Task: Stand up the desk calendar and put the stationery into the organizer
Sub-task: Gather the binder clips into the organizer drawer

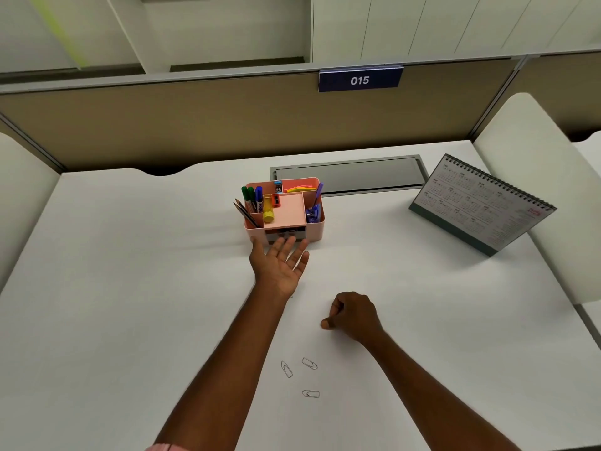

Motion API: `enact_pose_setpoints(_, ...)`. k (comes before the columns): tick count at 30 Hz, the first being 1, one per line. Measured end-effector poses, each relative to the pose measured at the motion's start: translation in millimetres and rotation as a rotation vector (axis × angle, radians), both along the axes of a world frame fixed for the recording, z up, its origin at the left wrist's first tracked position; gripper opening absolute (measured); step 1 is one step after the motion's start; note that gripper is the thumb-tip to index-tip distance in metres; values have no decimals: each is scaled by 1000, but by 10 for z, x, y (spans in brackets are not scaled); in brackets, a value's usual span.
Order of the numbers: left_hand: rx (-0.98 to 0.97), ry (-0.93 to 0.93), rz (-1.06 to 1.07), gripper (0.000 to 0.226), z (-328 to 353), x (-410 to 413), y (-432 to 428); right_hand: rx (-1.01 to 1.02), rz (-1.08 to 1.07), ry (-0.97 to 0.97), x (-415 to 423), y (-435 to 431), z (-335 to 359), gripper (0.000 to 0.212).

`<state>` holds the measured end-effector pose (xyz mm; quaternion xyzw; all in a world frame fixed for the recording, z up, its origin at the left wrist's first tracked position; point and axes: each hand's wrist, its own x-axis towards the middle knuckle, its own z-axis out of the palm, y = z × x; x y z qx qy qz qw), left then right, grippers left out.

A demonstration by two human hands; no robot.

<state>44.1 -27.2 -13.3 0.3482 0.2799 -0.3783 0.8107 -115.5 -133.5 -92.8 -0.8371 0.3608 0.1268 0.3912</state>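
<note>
Left hand (279, 266) at frame centre, palm up, fingers spread flat, holding nothing; fingertips at the front drawer of the pink organizer (314, 234). Right hand (353, 315) lower right of it on the white desk (130, 288), fingers curled, thumb against forefinger; cannot tell if it pinches anything. Three paper clips (309, 363) lie loose on the desk at lower centre, between the forearms, well apart from the organizer. Organizer compartments hold markers (251, 197), pencils (244, 213), a yellow-capped stick (269, 213), an orange sharpener (275, 200) and a purple pen (317, 192). Desk calendar (478, 206) stands upright at right of frame. Grey cable hatch (349, 175) behind the organizer; sign "015" (359, 80) on the partition.
</note>
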Motion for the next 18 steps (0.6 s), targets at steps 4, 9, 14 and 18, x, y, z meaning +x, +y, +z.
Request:
enact_pose_setpoints(4, -18, -7, -8, 79, 18, 56, -47, -4, -5, 5, 3, -6, -1, 35)
enact_pose_setpoints(9, -11, -1, -3, 78, 30, 66, -85, -2, -2, 12, 10, -8, -4, 36)
enact_pose_setpoints(14, 1, 0, -13, 77, -38, 76, -84, -14, -2, 18, 17, -10, 3, 37)
enact_pose_setpoints(18, 58, 43, -58, 74, -125, 30, -82, -27, 9, 8, 15, 1, 10, 37)
